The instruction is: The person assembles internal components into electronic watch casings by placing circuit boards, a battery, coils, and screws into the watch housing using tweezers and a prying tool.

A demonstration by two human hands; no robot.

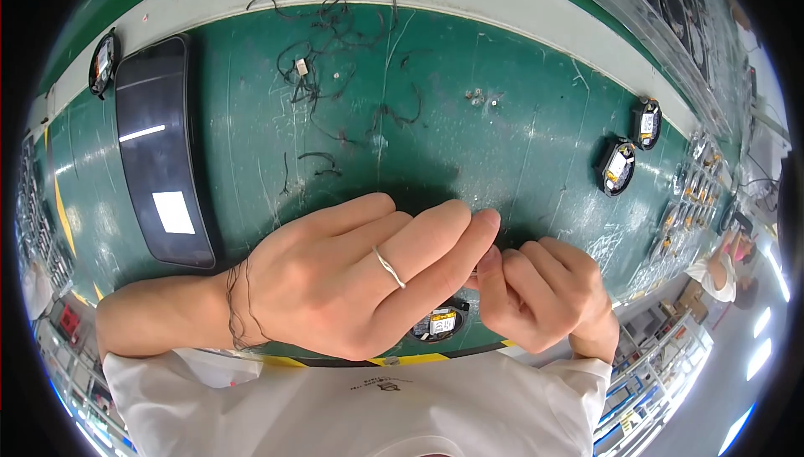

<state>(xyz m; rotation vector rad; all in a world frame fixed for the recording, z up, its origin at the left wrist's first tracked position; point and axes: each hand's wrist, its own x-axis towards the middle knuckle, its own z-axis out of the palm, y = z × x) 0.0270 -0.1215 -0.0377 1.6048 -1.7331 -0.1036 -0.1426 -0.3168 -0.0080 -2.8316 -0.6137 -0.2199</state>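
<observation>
My left hand point(360, 277) reaches across the middle of the green bench with its fingers bent and pressed together, the fingertips meeting those of my right hand. My right hand point(544, 294) is curled, thumb against the bent index finger. A small bit of something shows at the pinch, too little to name. Partly hidden under my left hand, near the bench's front edge, lies a round black device housing point(439, 322) with its inside exposed, showing a silver and yellow part with a white label.
Two similar open black housings point(617, 166) sit at the right, another point(103, 63) at the far left. A long dark glossy panel point(159, 155) lies left. Black wire scraps point(339, 38) are strewn at the back. Trays of parts point(688, 197) line the right edge.
</observation>
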